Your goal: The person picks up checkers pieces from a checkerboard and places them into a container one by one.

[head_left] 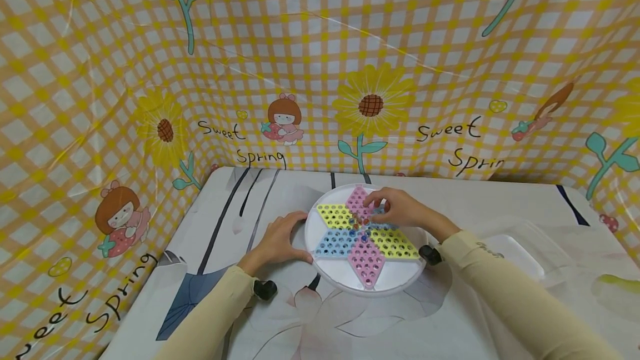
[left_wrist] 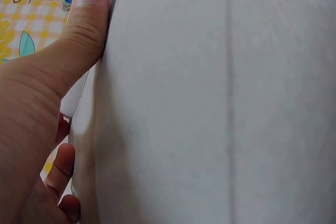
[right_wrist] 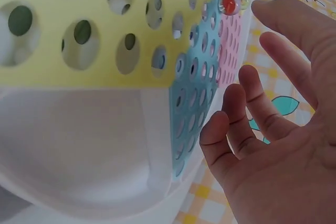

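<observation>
Right now your left hand (head_left: pixel 277 238) braces the left rim of the round white game board (head_left: pixel 330 271), thumb pressed flat along the edge and the other fingers curled under it, as the left wrist view shows. The board sits mid-worktop (head_left: pixel 450 315), its coloured star of holes facing up, with a small cluster of glass marbles (head_left: pixel 361 226) seated at the centre. Your right hand (head_left: pixel 400 210) hovers over the far side of the star; in the right wrist view its fingers (right_wrist: pixel 247 114) are loosely spread and bent, pinching nothing that I can see. The main risk, as I judge it, is a knuckle or sleeve brushing the central cluster as you reach in, since marbles sit shallow in those holes and would roll across the board or off onto the worktop. A second risk is the left hand lifting or tilting the rim while you work: even a small tilt could unseat every marble at once. A poorly pinched marble, being smooth glass, could also squirt out sideways, perhaps toward the clear plastic box (head_left: pixel 520 254) lying at the right.
</observation>
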Motion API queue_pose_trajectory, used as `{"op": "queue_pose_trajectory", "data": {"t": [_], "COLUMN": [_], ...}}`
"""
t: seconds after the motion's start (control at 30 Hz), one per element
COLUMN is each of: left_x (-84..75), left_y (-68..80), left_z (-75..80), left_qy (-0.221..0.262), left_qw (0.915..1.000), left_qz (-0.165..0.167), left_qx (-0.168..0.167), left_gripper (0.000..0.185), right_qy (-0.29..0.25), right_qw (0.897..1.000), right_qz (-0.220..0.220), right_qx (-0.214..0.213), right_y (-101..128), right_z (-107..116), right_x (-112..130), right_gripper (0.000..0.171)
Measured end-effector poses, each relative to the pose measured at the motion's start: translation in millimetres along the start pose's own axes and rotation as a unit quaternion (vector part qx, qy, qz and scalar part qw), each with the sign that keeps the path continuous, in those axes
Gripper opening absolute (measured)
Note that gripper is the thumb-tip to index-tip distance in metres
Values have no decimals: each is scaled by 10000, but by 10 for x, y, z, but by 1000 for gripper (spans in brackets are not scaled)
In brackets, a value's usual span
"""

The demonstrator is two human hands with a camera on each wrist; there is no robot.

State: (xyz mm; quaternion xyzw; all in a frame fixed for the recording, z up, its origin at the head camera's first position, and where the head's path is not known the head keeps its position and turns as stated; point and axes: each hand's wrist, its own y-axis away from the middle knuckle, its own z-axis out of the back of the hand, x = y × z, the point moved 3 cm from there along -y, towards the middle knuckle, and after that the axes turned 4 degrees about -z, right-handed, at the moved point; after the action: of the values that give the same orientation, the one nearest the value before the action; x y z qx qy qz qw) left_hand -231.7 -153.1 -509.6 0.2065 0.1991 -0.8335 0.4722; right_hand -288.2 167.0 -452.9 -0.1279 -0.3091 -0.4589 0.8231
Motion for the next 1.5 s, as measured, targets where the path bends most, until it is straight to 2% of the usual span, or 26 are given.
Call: {"op": "queue_pose_trajectory", "data": {"t": [0.23, 0.4, 0.63, 1.5], "left_x": [-7, -11, 3, 17], "left_y": [6, 11, 11, 4], "left_z": [14, 15, 4, -15], "left_qy": [-14, -7, -35, -5], "left_qw": [10000, 10000, 10000, 10000], "left_qz": [74, 85, 69, 37], "left_qx": [46, 40, 33, 37], "left_gripper": [103, 103, 103, 104], "right_qy": [-50, 64, 81, 176], "right_qw": [9999, 9996, 9991, 9996], "right_qz": [-48, 129, 42, 57], "right_qx": [139, 240, 407, 216], "right_y": [-52, -54, -63, -56], "right_z": [-55, -87, -114, -151], "right_x": [-20, 14, 28, 14], "right_gripper": [23, 19, 14, 11]}}
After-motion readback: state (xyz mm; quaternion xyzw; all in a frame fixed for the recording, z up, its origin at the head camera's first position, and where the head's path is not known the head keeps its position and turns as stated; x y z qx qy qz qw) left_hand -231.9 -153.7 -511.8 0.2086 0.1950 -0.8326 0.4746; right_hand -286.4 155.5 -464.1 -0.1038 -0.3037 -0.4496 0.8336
